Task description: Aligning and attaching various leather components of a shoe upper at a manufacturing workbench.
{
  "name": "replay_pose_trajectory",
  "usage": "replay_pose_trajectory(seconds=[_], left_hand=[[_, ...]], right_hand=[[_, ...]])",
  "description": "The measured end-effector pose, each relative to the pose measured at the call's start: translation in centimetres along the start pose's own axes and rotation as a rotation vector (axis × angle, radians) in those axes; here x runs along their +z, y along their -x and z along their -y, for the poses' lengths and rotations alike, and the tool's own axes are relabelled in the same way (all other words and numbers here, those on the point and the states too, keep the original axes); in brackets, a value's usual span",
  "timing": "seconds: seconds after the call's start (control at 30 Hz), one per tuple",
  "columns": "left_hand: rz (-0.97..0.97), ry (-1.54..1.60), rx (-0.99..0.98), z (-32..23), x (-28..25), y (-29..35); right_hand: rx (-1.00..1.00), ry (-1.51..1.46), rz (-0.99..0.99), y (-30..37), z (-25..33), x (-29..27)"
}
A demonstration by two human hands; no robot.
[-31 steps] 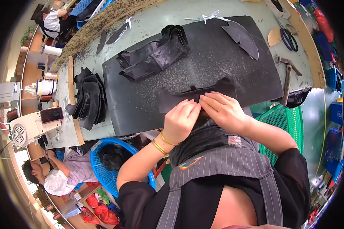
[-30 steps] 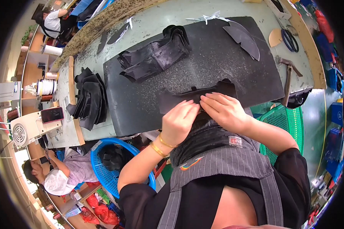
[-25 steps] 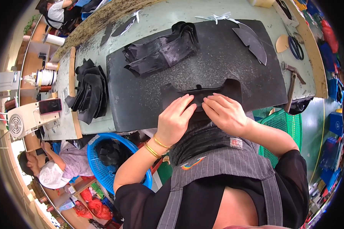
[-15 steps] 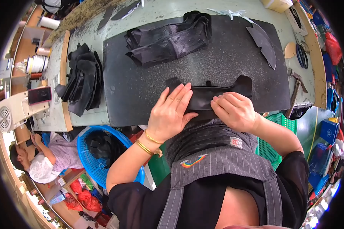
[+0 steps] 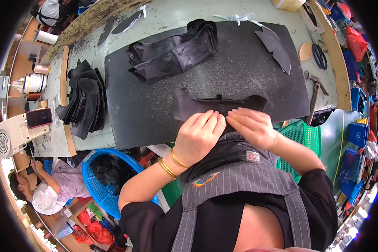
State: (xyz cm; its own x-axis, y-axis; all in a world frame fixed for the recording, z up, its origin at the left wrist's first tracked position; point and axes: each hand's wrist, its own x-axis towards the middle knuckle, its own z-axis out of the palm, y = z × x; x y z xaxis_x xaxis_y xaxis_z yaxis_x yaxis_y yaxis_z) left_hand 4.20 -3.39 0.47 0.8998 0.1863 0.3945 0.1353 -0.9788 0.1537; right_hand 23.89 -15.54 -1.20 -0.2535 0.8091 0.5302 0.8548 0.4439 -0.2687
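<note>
A cut piece of black leather-like sheet lies near the front edge of a black work board. A narrow notched strip with raised ends runs along its far side. My left hand has its fingers bent and pressed together on the piece's near edge. Close beside it, my right hand pinches the same edge, fingertips almost meeting the left ones. The fingers cover the gripped edge. Farther back on the board lies a stack of similar black pieces, overlapping and slightly curled.
Another pile of black pieces lies left of the board. A curved dark piece and white strips lie at the back right. A hammer rests at the right. Below stand a blue basket and a green crate. Another person sits at left.
My left hand has gone from lying flat on the piece's left part to its near edge. My right hand has shifted slightly left, so both sets of fingertips are closer together. The view has shifted slightly.
</note>
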Motion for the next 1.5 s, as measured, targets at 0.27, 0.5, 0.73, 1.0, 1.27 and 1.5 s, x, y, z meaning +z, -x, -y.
replay_pose_trajectory(seconds=[0.27, 0.5, 0.73, 1.0, 1.27, 1.5], left_hand=[[-0.012, -0.099, 0.153, -0.5, 0.7, -1.2], [0.055, -0.279, 0.265, -0.9, 0.7, -1.7], [-0.054, 0.062, 0.031, 0.0, 1.1, 1.0], [-0.598, -0.495, -0.757, 12.1, -7.3, 9.1], [-0.031, -0.300, -0.055, 11.1, -2.8, -3.0], [-0.037, 0.082, -0.209, 8.8, -2.9, -3.3]], right_hand=[[0.070, -0.162, 0.165, 2.5, -1.7, -2.8], [0.151, 0.008, 0.126, 2.0, 0.0, -3.4], [0.213, -0.113, 0.057, 2.8, -1.3, -3.1], [0.353, 0.041, -0.133, -1.5, -4.2, -5.5], [0.086, -0.274, 0.029, -16.9, -9.0, 2.9], [0.200, -0.181, 0.619, -23.5, -9.5, 1.5]])
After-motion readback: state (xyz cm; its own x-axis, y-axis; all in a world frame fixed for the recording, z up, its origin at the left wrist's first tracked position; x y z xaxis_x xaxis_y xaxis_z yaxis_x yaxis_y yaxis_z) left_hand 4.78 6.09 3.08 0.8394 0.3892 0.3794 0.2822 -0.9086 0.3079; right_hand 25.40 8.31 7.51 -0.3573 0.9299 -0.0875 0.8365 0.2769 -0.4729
